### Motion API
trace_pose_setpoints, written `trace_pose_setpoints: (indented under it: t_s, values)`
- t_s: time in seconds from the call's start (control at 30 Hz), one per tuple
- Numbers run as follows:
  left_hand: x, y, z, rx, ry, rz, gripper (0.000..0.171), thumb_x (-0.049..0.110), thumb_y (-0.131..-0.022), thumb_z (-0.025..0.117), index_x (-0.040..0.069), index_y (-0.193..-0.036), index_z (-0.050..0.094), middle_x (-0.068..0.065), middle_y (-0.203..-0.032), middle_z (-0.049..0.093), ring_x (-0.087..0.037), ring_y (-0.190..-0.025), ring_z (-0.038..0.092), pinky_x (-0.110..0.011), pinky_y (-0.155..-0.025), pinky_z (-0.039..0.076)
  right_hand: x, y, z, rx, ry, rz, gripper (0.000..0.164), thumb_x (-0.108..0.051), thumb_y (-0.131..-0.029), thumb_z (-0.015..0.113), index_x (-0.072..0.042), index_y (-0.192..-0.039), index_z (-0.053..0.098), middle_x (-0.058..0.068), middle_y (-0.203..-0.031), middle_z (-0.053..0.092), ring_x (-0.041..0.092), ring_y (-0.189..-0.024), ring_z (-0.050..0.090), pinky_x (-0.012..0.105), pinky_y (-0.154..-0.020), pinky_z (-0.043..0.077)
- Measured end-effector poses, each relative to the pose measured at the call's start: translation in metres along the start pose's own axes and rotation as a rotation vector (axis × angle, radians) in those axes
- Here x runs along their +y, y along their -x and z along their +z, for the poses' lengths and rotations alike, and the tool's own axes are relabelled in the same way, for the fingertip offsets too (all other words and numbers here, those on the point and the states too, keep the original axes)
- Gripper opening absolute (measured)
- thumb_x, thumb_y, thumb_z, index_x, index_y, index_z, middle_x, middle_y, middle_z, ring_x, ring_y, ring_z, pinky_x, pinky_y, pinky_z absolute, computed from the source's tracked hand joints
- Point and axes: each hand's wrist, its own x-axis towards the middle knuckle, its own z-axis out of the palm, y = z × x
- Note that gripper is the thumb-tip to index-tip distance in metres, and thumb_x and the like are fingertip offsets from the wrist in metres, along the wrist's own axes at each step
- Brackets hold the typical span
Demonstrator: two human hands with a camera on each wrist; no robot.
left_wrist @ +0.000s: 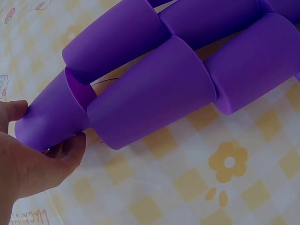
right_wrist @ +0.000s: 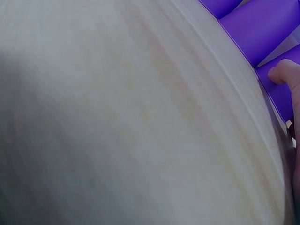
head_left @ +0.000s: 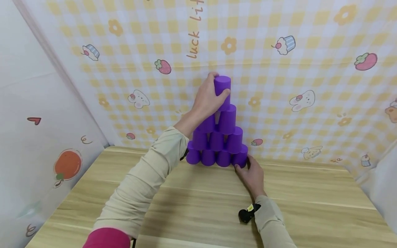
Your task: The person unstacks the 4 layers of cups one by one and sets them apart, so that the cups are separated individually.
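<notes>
Apex, head view: your left hand (head_left: 207, 94) clamps the inverted top cup (head_left: 222, 82) between thumb and fingers, above the two-cup tier of a purple pyramid (head_left: 216, 140).
Base, head view: your right hand (head_left: 254, 175), well apart from the left, clasps the rightmost base cup (head_left: 240, 155) on the wooden table (head_left: 310, 189).
Top cup, left wrist view: your digits span its sides.
Base cups, right wrist view: your thumb lies on one; a blurred pale surface (right_wrist: 140, 117) dominates.

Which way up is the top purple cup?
Upside down: the top cup shows its closed base uppermost, its open rim facing the cups below.
</notes>
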Motion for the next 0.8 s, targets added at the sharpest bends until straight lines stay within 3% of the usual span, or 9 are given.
trace_pose_setpoints:
  t_s: [0.13,0.33,0.53,0.8]
  values:
    - [0.0,0.0,-0.009,0.006,0.03,0.002,0.055,0.024,-0.09,0.06,0.007,-0.135,0.034,-0.008,-0.122,0.053,-0.016,-0.101,0.056,-0.025,-0.083,0.046,-0.001,-0.001,0.002,0.002,0.006,-0.01,0.062,-0.026,-0.078,0.074,-0.001,-0.129,0.05,0.019,-0.123,0.056,0.032,-0.111,0.054,0.039,-0.095,0.044]
    - [-0.003,-0.001,-0.026,0.083,0.079,0.058,0.052,0.019,-0.089,0.062,0.005,-0.132,0.037,-0.009,-0.12,0.055,-0.016,-0.101,0.056,-0.02,-0.083,0.046,-0.003,-0.002,0.001,0.004,-0.007,-0.024,0.061,-0.025,-0.077,0.074,0.001,-0.128,0.05,0.021,-0.122,0.056,0.034,-0.11,0.054,0.04,-0.094,0.044]
    - [-0.008,0.002,-0.044,0.135,0.099,0.063,0.052,0.017,-0.088,0.063,0.004,-0.131,0.038,-0.01,-0.118,0.056,-0.016,-0.1,0.056,-0.02,-0.08,0.047,-0.003,-0.002,-0.001,-0.002,0.002,-0.025,0.062,-0.024,-0.077,0.074,0.002,-0.128,0.049,0.022,-0.123,0.055,0.035,-0.112,0.053,0.041,-0.095,0.043]
    - [-0.03,0.023,-0.074,0.206,0.109,0.088,0.052,0.017,-0.086,0.065,0.005,-0.131,0.041,-0.012,-0.119,0.056,-0.022,-0.101,0.058,-0.029,-0.082,0.051,-0.003,0.002,-0.001,-0.005,0.001,-0.027,0.062,-0.023,-0.078,0.073,0.002,-0.129,0.049,0.022,-0.124,0.054,0.035,-0.112,0.052,0.043,-0.096,0.042]
